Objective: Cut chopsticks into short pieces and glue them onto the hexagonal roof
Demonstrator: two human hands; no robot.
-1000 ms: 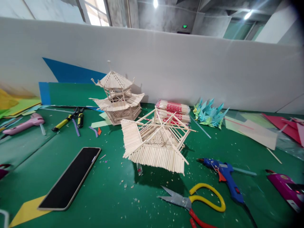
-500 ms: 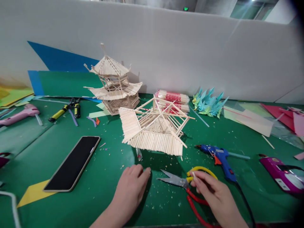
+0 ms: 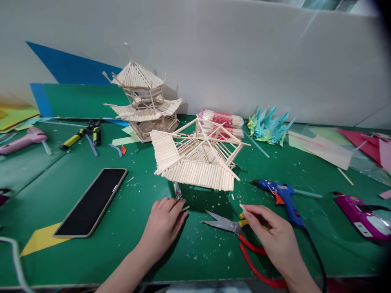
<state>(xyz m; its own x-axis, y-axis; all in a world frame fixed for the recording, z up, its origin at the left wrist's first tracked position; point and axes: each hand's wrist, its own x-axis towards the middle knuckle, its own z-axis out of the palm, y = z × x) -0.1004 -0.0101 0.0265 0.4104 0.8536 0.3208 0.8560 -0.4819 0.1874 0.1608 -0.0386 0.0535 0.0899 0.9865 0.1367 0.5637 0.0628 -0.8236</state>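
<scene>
A half-built roof of wooden sticks (image 3: 195, 160) stands on the green mat in front of me. My left hand (image 3: 165, 221) rests palm down just before it, fingers together over a short wooden stick (image 3: 185, 208). My right hand (image 3: 269, 230) pinches a small stick piece (image 3: 242, 207) between thumb and fingers. It hovers over the scissors (image 3: 241, 236), which have yellow and red handles. A finished stick pagoda (image 3: 142, 103) stands behind on the left.
A black phone (image 3: 91, 201) lies at left. A blue glue gun (image 3: 282, 195) lies right of the roof, a purple one (image 3: 360, 213) farther right. Wrapped chopstick bundles (image 3: 221, 120), paper cranes (image 3: 269, 130), pliers (image 3: 79, 136) and coloured paper sit along the white wall.
The view has tilted down and both my hands have come into sight. My left hand has slid forward toward the roof; my right hand has lifted a stick piece above the scissors.
</scene>
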